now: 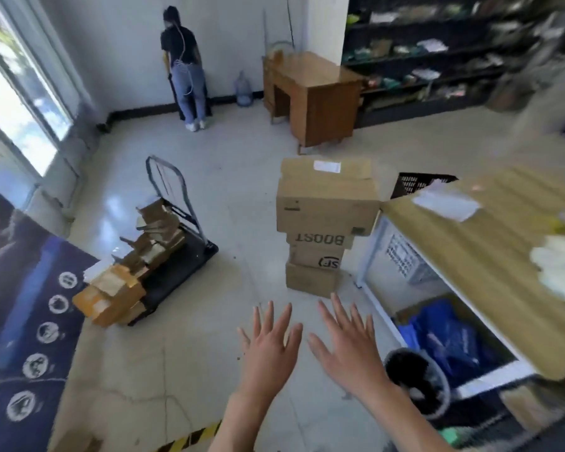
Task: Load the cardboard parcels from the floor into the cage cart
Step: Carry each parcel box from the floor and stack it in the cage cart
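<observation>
A stack of several cardboard parcels (327, 210) stands on the pale floor ahead of me, the biggest box on top and smaller ones marked "BOOST" and "SF" below. My left hand (269, 349) and my right hand (348, 349) are stretched out side by side below the stack, palms down, fingers spread, holding nothing. Both are short of the bottom box. To the left stands a black platform cart (180, 265) with a metal handle frame, piled with several small cardboard parcels (128, 272) that lean toward its near end.
A wood-topped white table (490, 256) fills the right, with a blue bag and a black bin (416, 381) under it. A wooden desk (317, 93), a water jug and dark shelves line the back. A person (185, 70) stands at the far wall. Blue mat at left.
</observation>
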`<control>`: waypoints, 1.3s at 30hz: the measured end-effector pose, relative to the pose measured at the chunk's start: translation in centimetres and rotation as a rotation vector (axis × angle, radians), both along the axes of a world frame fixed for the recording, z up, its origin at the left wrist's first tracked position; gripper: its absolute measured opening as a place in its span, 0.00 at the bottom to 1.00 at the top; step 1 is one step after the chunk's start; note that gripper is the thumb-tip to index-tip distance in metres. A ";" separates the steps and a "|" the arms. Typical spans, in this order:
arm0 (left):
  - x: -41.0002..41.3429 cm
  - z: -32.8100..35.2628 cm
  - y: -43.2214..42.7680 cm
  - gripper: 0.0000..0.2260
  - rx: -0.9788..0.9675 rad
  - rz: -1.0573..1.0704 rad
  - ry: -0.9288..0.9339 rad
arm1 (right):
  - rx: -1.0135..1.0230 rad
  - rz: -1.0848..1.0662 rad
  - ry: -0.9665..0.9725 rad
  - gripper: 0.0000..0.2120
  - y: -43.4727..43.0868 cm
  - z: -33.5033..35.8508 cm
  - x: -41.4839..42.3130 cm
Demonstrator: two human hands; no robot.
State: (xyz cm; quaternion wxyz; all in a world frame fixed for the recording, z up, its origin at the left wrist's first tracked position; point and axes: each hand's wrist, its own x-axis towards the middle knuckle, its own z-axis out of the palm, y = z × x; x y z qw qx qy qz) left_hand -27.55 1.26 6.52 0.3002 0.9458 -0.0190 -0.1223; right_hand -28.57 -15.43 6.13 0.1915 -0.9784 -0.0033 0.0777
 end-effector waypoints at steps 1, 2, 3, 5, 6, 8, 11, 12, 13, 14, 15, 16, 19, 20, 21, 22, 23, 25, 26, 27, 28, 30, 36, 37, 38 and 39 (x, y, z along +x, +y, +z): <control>1.4 0.1 -1.4 0.26 0.001 -0.029 0.002 | 0.001 -0.031 -0.020 0.38 -1.3 0.6 1.2; 2.6 0.2 -2.6 0.26 0.000 -0.057 0.004 | 0.008 -0.058 -0.037 0.38 -2.5 1.1 2.3; 3.8 0.3 -3.7 0.26 -0.004 -0.079 0.000 | 0.018 -0.085 -0.057 0.37 -3.5 1.6 3.2; 6.2 0.5 -5.5 0.26 -0.010 -0.113 -0.019 | 0.031 -0.126 -0.090 0.36 -5.1 2.3 5.4; 7.5 0.7 -6.2 0.26 -0.004 -0.128 -0.027 | 0.036 -0.136 -0.095 0.35 -5.8 2.6 6.6; 10.3 0.8 -7.1 0.26 0.020 -0.146 -0.039 | 0.050 -0.148 -0.093 0.33 -6.5 2.8 9.0; 15.2 0.6 -7.7 0.25 0.007 -0.146 -0.043 | 0.067 -0.168 -0.095 0.33 -7.0 2.6 12.9; 17.0 0.5 -7.8 0.25 -0.005 -0.142 -0.045 | 0.070 -0.173 -0.098 0.33 -7.0 2.4 14.4; 19.0 0.3 -7.8 0.25 -0.012 -0.138 -0.051 | 0.074 -0.177 -0.099 0.33 -7.1 2.1 16.0; 21.0 0.1 -7.9 0.25 -0.017 -0.136 -0.058 | 0.076 -0.179 -0.097 0.33 -7.1 1.8 17.7; 23.1 -0.2 -7.9 0.25 -0.023 -0.136 -0.063 | 0.074 -0.180 -0.093 0.33 -7.1 1.5 19.5; 25.3 -0.5 -7.9 0.25 -0.032 -0.135 -0.066 | 0.069 -0.182 -0.089 0.33 -7.2 1.2 21.5; 31.9 -1.4 -7.7 0.26 -0.051 -0.130 -0.064 | 0.058 -0.215 -0.054 0.34 -7.3 0.1 27.7; 34.0 -1.7 -7.4 0.26 -0.046 -0.127 -0.049 | 0.058 -0.232 -0.033 0.34 -7.2 -0.2 29.6; 36.0 -2.0 -7.3 0.27 -0.037 -0.124 -0.033 | 0.056 -0.245 -0.016 0.35 -7.2 -0.5 31.4; 37.8 -2.3 -7.1 0.27 -0.030 -0.122 -0.023 | 0.055 -0.254 -0.004 0.35 -7.1 -0.8 33.0; 39.5 -2.6 -7.0 0.28 -0.029 -0.123 -0.024 | 0.060 -0.263 0.002 0.35 -7.0 -1.2 34.6; 43.2 -3.0 -7.0 0.29 -0.021 -0.128 -0.035 | 0.080 -0.286 0.017 0.36 -7.2 -1.7 37.7; 45.1 -3.3 -7.0 0.29 -0.006 -0.130 -0.030 | 0.084 -0.294 0.027 0.36 -7.5 -1.9 39.2; 47.0 -3.6 -7.0 0.30 0.014 -0.133 -0.017 | 0.083 -0.304 0.039 0.36 -8.1 -2.2 40.5; 48.7 -3.9 -7.1 0.30 0.034 -0.134 -0.002 | 0.084 -0.318 0.050 0.36 -8.8 -2.4 41.7; 52.3 -4.7 -7.4 0.31 0.061 -0.128 0.017 | 0.094 -0.336 0.051 0.36 -10.5 -3.0 44.1; 62.6 -8.2 -9.4 0.26 -0.060 -0.043 0.052 | 0.038 -0.328 0.115 0.35 -18.0 -7.0 52.8; 64.0 -9.0 -9.8 0.25 -0.064 -0.020 0.054 | 0.022 -0.313 0.137 0.35 -19.4 -8.0 54.4; 65.3 -9.7 -10.2 0.25 -0.050 0.006 0.064 | 0.018 -0.303 0.158 0.35 -20.8 -9.1 56.2; 66.6 -10.5 -10.7 0.27 -0.025 0.031 0.082 | 0.026 -0.303 0.176 0.36 -22.1 -10.2 57.9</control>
